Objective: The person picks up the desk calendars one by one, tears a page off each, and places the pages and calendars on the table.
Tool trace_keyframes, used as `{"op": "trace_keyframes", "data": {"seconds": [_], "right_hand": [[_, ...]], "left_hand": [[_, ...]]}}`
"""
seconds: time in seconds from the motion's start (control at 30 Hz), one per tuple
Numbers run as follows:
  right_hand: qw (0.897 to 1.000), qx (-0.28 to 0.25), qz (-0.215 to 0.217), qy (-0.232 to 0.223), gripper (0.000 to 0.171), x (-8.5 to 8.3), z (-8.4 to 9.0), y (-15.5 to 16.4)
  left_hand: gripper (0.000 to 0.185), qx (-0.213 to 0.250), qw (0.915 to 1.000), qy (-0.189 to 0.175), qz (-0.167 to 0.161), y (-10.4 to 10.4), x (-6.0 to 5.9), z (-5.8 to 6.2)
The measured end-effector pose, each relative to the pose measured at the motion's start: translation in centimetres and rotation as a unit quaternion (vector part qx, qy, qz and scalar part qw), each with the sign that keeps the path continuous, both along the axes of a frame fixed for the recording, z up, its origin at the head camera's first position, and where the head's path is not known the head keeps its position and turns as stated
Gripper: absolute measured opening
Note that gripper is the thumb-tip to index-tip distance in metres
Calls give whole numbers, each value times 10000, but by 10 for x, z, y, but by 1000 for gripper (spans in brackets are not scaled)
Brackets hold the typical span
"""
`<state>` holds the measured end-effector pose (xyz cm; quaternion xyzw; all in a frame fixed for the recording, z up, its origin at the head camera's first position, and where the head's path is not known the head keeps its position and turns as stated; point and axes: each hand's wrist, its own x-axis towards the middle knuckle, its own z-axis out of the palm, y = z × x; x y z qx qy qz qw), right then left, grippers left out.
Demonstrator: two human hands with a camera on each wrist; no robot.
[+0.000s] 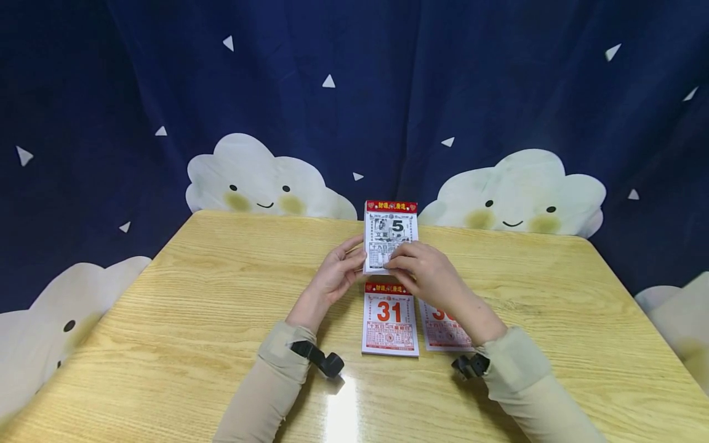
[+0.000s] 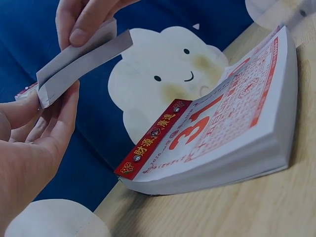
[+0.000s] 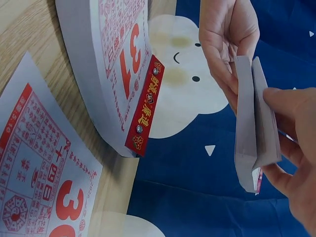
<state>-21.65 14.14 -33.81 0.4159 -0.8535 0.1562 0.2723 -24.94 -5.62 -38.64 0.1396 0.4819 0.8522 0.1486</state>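
Observation:
Both hands hold a small tear-off calendar pad (image 1: pixel 390 237) upright above the table, its top sheet showing "5". My left hand (image 1: pixel 332 275) grips the pad's left edge, thumb on one side and fingers on the other. My right hand (image 1: pixel 425 271) pinches the lower edge. In the wrist views the pad (image 2: pixel 74 64) (image 3: pixel 254 123) is split into two bundles, with my right thumb (image 2: pixel 79 27) pressing on the front bundle. Below the hands a thick calendar pad (image 1: pixel 390 320) showing "31" lies flat. A loose sheet (image 1: pixel 443 331) showing "30" lies to its right.
The wooden table (image 1: pixel 194 295) has rounded corners and bare surface on both sides of the pads. A dark blue curtain (image 1: pixel 354 92) with smiling clouds hangs close behind the far edge. Black camera mounts sit on both wrists.

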Motion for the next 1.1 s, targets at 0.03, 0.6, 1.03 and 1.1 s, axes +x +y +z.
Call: {"op": "trace_keyframes", "data": {"seconds": [0.03, 0.6, 1.03, 1.1], "right_hand": [[10000, 8, -35, 18, 9, 0, 0, -1], [9974, -646, -246, -195, 6, 5, 6, -2], [9875, -1413, -384, -589, 5, 3, 17, 1], [9861, -1539, -404, -488, 6, 1, 19, 3]], "left_hand": [[47, 5, 10000, -19, 5, 0, 0, 0], [47, 136, 9997, -106, -155, 2, -1, -1], [47, 126, 9996, -239, 45, 3, -1, -2], [47, 70, 9997, -224, 115, 3, -1, -2]]}}
